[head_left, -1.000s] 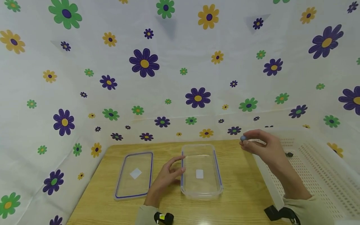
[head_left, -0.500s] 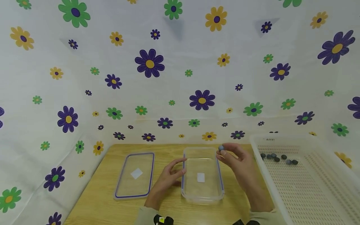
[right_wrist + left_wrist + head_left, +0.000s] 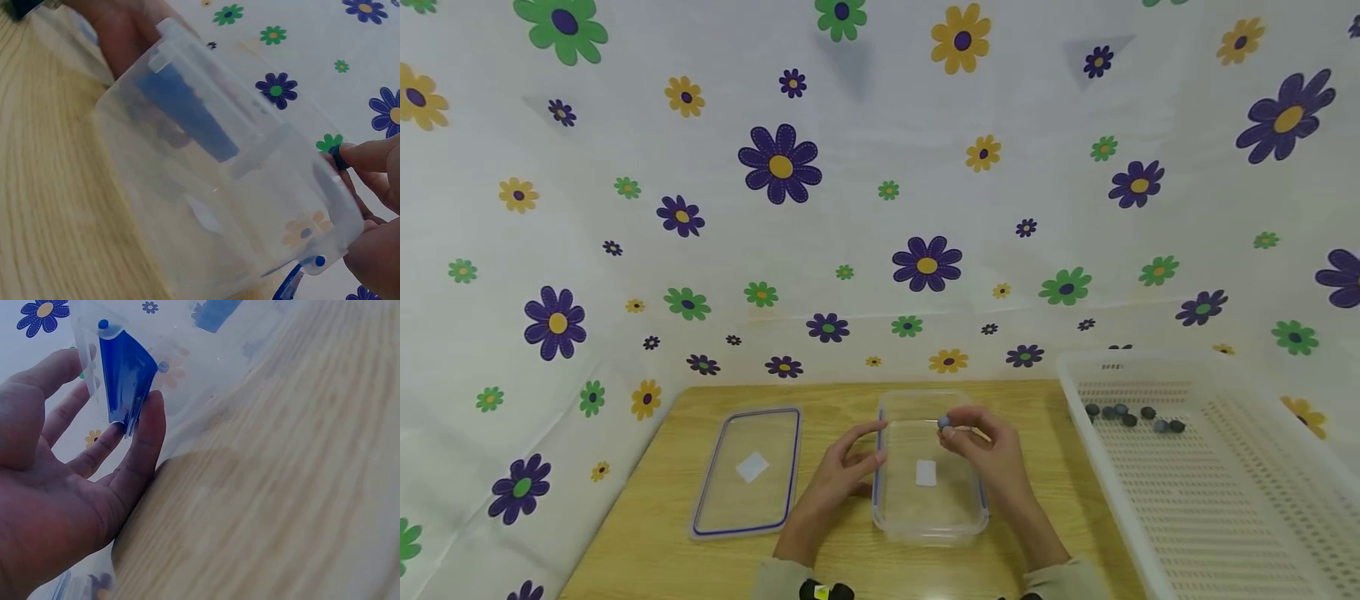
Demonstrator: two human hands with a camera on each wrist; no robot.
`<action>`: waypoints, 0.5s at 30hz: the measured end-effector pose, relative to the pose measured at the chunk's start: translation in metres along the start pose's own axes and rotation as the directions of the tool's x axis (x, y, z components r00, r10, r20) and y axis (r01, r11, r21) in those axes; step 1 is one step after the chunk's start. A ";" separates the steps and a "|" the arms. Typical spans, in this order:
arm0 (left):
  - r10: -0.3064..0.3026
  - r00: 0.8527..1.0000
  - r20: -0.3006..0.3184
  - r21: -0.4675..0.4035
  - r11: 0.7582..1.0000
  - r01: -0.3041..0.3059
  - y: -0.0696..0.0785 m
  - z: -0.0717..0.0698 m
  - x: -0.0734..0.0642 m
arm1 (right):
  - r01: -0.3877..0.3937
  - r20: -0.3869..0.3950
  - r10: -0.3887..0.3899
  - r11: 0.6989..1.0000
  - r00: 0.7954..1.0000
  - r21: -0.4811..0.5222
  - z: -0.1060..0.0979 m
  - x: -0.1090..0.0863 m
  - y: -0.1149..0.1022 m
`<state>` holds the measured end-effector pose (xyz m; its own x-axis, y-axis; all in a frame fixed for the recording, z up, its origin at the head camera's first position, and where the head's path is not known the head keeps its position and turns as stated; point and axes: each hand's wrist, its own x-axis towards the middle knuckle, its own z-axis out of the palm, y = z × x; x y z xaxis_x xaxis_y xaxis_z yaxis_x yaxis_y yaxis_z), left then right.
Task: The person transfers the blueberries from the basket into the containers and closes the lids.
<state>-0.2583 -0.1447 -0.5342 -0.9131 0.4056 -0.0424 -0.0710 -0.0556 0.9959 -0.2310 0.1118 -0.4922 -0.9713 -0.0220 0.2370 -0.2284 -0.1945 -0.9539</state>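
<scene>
"One blueberry (image 3: 944, 422), head view?"
"Pinched by the right hand (image 3: 992, 448) over the far half of the clear container (image 3: 928, 531), long axis pointing away."
"Left wrist?"
"Left hand (image 3: 62, 494) loosely spread, touching the container beside its blue latch (image 3: 124, 375)."
"Right wrist?"
"Blueberry apparently just higher than the container."

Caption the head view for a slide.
Right hand pinches a blueberry over an open clear container, left hand touching its side.

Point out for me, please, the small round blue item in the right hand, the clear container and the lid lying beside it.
Small round blue item (image 3: 944, 422): head view, on its exposed side.
Clear container (image 3: 931, 532): head view, on its near end.
Lid (image 3: 748, 493): head view, on its flat panel.
</scene>
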 end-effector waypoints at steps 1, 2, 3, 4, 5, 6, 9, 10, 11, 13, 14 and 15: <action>-0.001 1.000 -0.003 -0.002 1.000 0.001 0.000 0.000 -0.001 | 0.005 -0.001 -0.005 1.000 1.000 -0.026 0.002 0.000 0.000; -0.001 1.000 -0.005 -0.005 1.000 0.001 0.000 0.000 -0.001 | 0.011 -0.003 -0.011 0.998 1.000 -0.061 0.004 -0.001 0.001; -0.003 1.000 -0.006 -0.008 1.000 0.003 0.000 0.000 -0.002 | 0.013 -0.006 -0.014 0.995 1.000 -0.099 0.006 -0.001 0.001; -0.004 1.000 -0.006 -0.014 1.000 0.004 0.000 0.000 -0.002 | 0.009 -0.012 -0.011 0.990 1.000 -0.139 0.008 -0.002 0.001; -0.007 1.000 -0.006 -0.017 1.000 0.006 0.000 0.000 -0.002 | 0.007 -0.014 -0.009 0.984 1.000 -0.175 0.009 -0.003 0.000; -0.008 1.000 -0.006 -0.017 1.000 0.008 0.000 0.000 -0.003 | 0.004 -0.016 -0.007 0.977 1.000 -0.211 0.011 -0.003 -0.001; -0.011 1.000 -0.008 -0.016 1.000 0.011 0.000 -0.001 -0.003 | 0.000 -0.006 -0.002 0.958 1.000 -0.287 0.015 -0.005 -0.003; -0.010 1.000 -0.008 -0.015 1.000 0.010 0.000 -0.001 -0.003 | 0.004 0.002 -0.004 0.953 1.000 -0.303 0.016 -0.006 -0.004; -0.010 1.000 -0.010 -0.013 1.000 0.010 0.000 0.000 -0.002 | 0.010 0.010 -0.008 0.950 1.000 -0.311 0.016 -0.006 -0.004; -0.009 1.000 -0.009 -0.013 1.000 0.009 0.001 0.000 -0.002 | 0.025 0.013 -0.022 0.945 1.000 -0.327 0.016 -0.006 -0.003; -0.007 1.000 -0.008 -0.014 1.000 0.006 0.000 0.000 -0.001 | 0.030 0.010 -0.028 0.942 1.000 -0.334 0.016 -0.005 -0.003; -0.004 1.000 -0.006 -0.015 1.000 0.004 0.000 0.001 0.000 | 0.035 0.007 -0.035 0.940 0.999 -0.338 0.015 -0.005 -0.002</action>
<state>-0.2576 -0.1441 -0.5339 -0.9152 0.4002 -0.0468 -0.0804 -0.0676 0.9945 -0.2246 0.0974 -0.4884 -0.9623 -0.0222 0.2712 -0.2714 0.1482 -0.9510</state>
